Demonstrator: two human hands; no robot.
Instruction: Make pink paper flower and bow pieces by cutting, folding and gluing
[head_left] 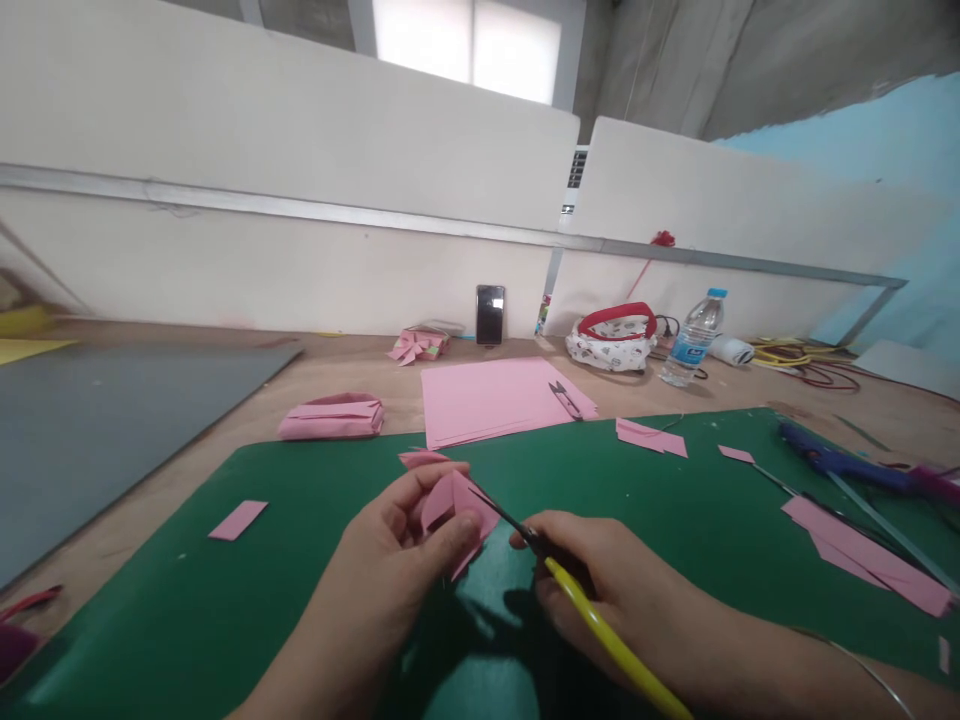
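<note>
Over the green mat (300, 600), my left hand (405, 545) pinches a folded pink paper piece (454, 495) between thumb and fingers. Another pink bit (422, 458) shows just behind those fingers. My right hand (592, 580) is closed around a thin dark tool with a yellow handle (600, 625). The tool's slim tip points left and meets the right side of the folded paper. What lies inside my left palm is hidden. Shadows of both hands fall on the mat below.
Pink sheets (487, 400) with small snips (564, 400) lie behind the mat. A pink roll (331, 416) rests left. Pink strips (870, 555) and a blue glue gun (840, 460) lie right. Farther back stand a phone (490, 314), a pouch (613, 338) and a bottle (694, 340).
</note>
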